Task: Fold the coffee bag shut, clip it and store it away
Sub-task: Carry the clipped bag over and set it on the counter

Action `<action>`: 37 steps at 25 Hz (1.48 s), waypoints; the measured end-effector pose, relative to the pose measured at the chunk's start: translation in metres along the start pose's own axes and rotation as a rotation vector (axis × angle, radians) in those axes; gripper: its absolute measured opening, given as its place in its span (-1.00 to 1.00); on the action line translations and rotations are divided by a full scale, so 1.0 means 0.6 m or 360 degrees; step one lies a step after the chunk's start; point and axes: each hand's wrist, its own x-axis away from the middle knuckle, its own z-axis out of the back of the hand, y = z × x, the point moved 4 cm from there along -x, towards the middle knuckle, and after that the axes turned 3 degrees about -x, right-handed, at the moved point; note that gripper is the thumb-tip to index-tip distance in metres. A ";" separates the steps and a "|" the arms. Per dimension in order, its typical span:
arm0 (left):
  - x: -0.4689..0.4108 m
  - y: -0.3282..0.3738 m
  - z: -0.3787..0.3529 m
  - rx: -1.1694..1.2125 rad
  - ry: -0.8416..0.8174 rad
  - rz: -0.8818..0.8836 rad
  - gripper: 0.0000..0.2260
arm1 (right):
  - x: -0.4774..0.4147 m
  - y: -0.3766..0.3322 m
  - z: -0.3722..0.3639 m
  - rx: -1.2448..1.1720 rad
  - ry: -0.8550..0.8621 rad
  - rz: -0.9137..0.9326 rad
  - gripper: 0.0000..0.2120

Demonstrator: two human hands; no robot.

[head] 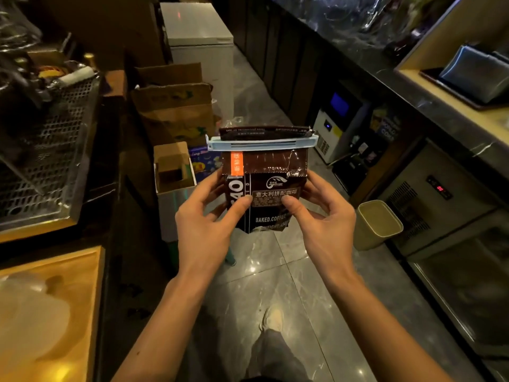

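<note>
A dark brown coffee bag (271, 172) with white print and an orange label is held upright in mid-air above the floor. A long pale blue clip (261, 143) is clamped across the bag near its top, with a short strip of the bag sticking out above it. My left hand (205, 224) grips the bag's left side, thumb pressed on the front. On the right side my right hand (322, 219) holds it the same way, thumb on the front label.
Grey tiled aisle (275, 271) runs ahead between a left counter (49, 299) with a metal mesh rack (49, 150) and a right counter (454, 106) over fridge units. Cardboard boxes (173, 111), a white chest freezer (198, 31) and a beige bin (377, 224) stand along it.
</note>
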 end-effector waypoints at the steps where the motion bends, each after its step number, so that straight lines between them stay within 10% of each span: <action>1: -0.020 -0.002 -0.024 -0.0003 -0.0006 -0.0013 -0.51 | -0.026 0.010 0.012 0.0013 0.0019 0.0018 -0.53; 18: -0.350 0.021 -0.390 -0.0023 -0.0176 -0.0092 -0.50 | -0.446 0.126 0.189 0.0025 0.0245 0.0107 -0.55; 37: -0.927 -0.095 -0.601 0.0192 -0.0375 -0.0126 -0.51 | -0.989 0.258 0.081 0.0297 0.0482 0.0151 -0.55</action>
